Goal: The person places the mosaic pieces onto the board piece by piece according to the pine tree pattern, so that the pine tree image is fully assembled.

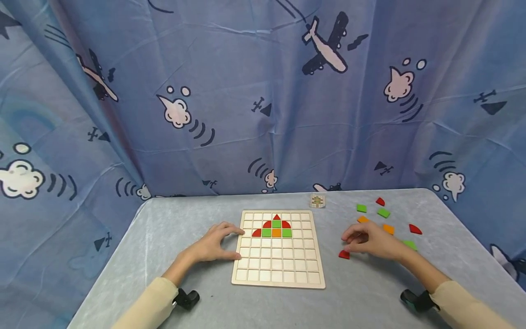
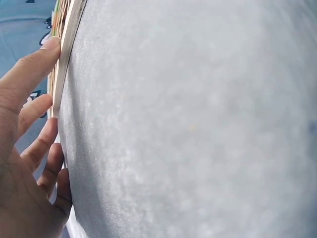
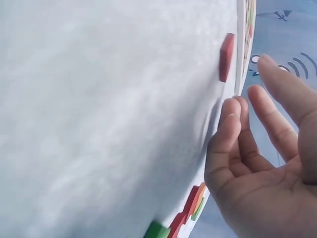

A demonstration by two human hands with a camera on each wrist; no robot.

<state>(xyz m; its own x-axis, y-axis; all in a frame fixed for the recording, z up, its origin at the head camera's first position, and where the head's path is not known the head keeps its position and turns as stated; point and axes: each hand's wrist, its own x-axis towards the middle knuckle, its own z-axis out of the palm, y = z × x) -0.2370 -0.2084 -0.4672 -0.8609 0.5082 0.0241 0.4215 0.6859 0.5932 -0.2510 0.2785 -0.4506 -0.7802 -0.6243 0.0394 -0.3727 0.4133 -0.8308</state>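
Note:
My left hand (image 1: 213, 244) rests at the left edge of a square wooden grid board (image 1: 279, 277), its thumb and fingertips against the frame. On the board, a stepped shape of flat pieces has a red triangle (image 1: 276, 217) on top, green squares, red quarter-rounds and an orange square (image 1: 277, 232). To the board's right, my right hand (image 1: 371, 240) hovers over the table with its fingers loosely bent. It holds nothing. Just off its fingertips lies a red quarter-round piece (image 1: 344, 255); in the right wrist view this red piece (image 3: 226, 58) sits apart from the fingers.
Beyond and beside the right hand lie loose pieces, among them a green square (image 1: 384, 213), an orange square (image 1: 388, 229) and a red quarter-round (image 1: 415, 229). A small patterned card (image 1: 318, 201) lies behind the board. A blue printed curtain (image 1: 230, 114) hangs behind the table.

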